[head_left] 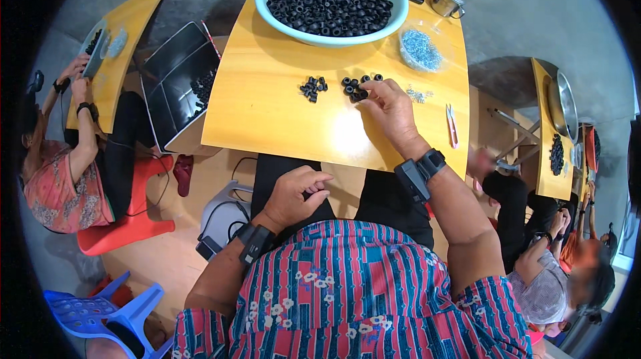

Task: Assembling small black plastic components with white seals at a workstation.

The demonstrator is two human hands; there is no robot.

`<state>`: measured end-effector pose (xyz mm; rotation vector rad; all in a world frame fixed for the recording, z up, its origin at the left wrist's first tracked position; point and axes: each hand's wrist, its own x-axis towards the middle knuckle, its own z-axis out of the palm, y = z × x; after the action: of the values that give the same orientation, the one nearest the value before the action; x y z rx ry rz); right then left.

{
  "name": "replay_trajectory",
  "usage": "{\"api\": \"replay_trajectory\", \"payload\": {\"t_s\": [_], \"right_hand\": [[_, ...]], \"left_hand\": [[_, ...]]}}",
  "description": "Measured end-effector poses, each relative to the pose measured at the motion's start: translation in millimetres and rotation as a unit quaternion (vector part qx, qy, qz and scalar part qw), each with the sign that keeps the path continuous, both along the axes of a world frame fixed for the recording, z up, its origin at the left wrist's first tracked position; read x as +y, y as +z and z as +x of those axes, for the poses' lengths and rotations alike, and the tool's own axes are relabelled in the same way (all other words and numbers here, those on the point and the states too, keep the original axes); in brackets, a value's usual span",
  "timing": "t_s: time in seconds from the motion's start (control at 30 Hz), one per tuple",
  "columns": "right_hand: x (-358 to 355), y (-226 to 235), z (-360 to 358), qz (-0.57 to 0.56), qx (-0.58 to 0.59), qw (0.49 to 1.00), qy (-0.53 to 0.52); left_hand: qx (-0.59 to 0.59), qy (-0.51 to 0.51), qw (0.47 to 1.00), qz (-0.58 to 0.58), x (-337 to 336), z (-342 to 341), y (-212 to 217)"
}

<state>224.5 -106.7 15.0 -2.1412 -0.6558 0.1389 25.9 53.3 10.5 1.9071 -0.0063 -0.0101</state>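
On the yellow table [267, 115] my right hand [394, 115] reaches to a small cluster of black hollow round pieces [351, 86]. Its thumb and forefinger close around one piece at the cluster's near right edge. My left hand [292, 197] hovers above my lap, before the table's near edge. Its fingers are curled with the forefinger reaching out; whatever may be in them is hidden. Left of the cluster lies a second pile of small black pieces [312, 88]. Small clear pieces [419, 95] are scattered right of my right hand.
A light blue basin [262, 5] full of black pieces stands at the back. Right of it are a clear tub [437, 44] of bluish clear pieces, a metal cup [449, 2] and red-handled snips [453, 126]. A black-lined box [170, 68] stands left. People work at side tables.
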Motion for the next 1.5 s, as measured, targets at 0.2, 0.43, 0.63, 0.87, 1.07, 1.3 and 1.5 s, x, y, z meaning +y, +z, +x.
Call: {"api": "replay_trajectory", "payload": {"t_s": [0.2, 0.43, 0.63, 0.87, 1.07, 1.3, 1.5], "right_hand": [[0.2, -1.8, 2.4, -0.012, -0.012, 1.000, 0.012], [-10.2, -4.9, -8.2, 0.149, 0.160, 0.976, -0.012], [-15.3, 36.6, -41.0, 0.216, 0.326, 0.918, 0.061], [-13.5, 48.3, -72.2, 0.183, 0.245, 0.942, 0.139], [-21.7, 52.4, -86.3, 0.197, 0.223, 0.946, 0.130], [-23.1, 54.8, -85.4, 0.141, 0.099, 0.969, 0.174], [-29.8, 32.0, -71.3, 0.161, 0.105, 0.968, 0.162]], "left_hand": [[0.008, 0.000, 1.000, -0.002, -0.3, 0.4, 1.6], [-0.002, -0.009, 1.000, 0.020, 2.2, -0.3, -4.4], [0.090, 0.053, 0.960, -0.261, 0.1, 7.1, 1.5], [0.027, 0.049, 0.939, -0.339, -11.3, 29.6, 32.8], [0.066, 0.059, 0.919, -0.385, -18.8, 19.4, 26.3], [0.107, 0.023, 0.905, -0.411, -18.1, 16.1, 17.5], [0.128, 0.030, 0.931, -0.340, -23.2, 26.4, 13.3]]}}
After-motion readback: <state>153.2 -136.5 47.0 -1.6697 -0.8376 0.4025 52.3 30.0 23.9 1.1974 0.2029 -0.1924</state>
